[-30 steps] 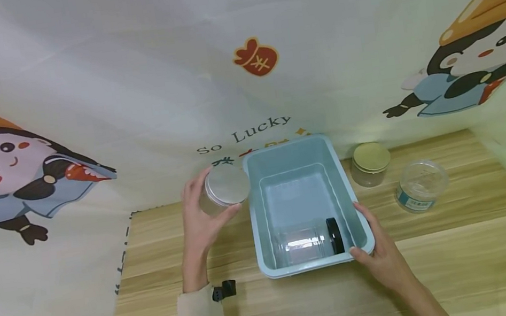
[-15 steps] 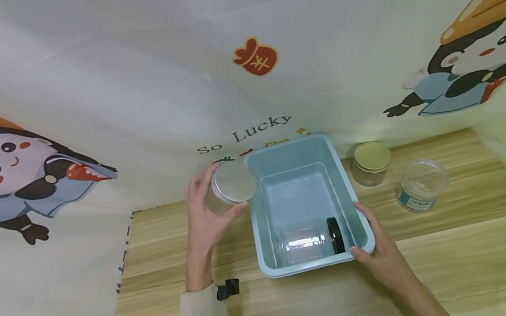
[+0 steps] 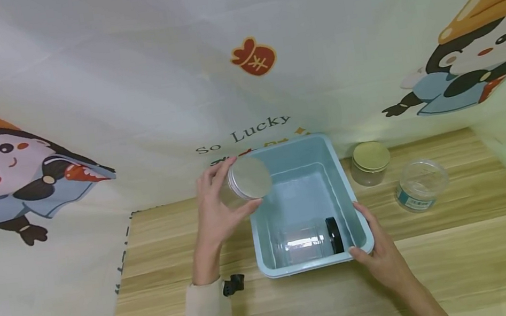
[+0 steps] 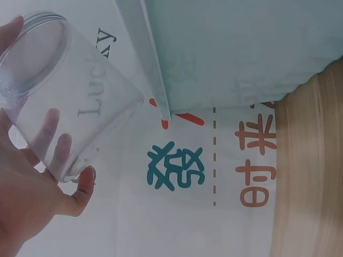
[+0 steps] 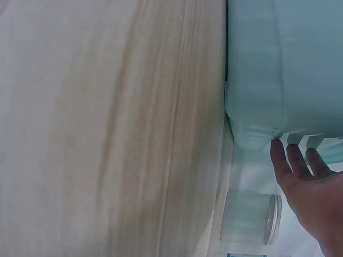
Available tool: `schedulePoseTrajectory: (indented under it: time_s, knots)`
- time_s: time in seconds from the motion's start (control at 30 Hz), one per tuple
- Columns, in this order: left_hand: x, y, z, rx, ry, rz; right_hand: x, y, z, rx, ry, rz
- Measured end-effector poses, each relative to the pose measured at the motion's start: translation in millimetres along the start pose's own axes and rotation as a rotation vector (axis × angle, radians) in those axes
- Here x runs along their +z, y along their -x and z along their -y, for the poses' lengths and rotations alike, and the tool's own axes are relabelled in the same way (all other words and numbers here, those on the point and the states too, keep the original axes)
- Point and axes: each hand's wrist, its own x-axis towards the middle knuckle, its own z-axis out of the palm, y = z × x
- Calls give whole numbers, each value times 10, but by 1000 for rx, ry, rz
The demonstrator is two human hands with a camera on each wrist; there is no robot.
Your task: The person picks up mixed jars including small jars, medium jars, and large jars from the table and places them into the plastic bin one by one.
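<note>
1. We record the left hand with its grip wrapped round a clear jar with a silver lid; the jar is held off the surface, tilted, above the left rim of the bin. In the left wrist view the fingers show through the jar wall.
2. We note a light blue plastic bin standing on the wooden surface, its far end against the printed backdrop cloth.
3. We log the right hand at the bin's near right corner, fingers straight and resting against the rim and outer wall; its grip is released, closed round nothing. The right wrist view shows the fingertips touching the bin.
4. Inside the bin, at the near end, we list a clear jar with a black lid lying on its side.
5. Right of the bin we count two upright jars: a gold-lidded jar near the backdrop, and a labelled clear jar just beside it, apart from it.
</note>
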Motion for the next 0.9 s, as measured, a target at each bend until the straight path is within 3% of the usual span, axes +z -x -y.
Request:
schedulePoseTrajectory:
  time_s: [0.43,0.9]
  knots:
    - [36,-38,-53,22,-51,30,15,-2,-8,-6,-15,-9]
    - [131,-147,-247,74,-197,158,10,0,15,-1,-18,-4]
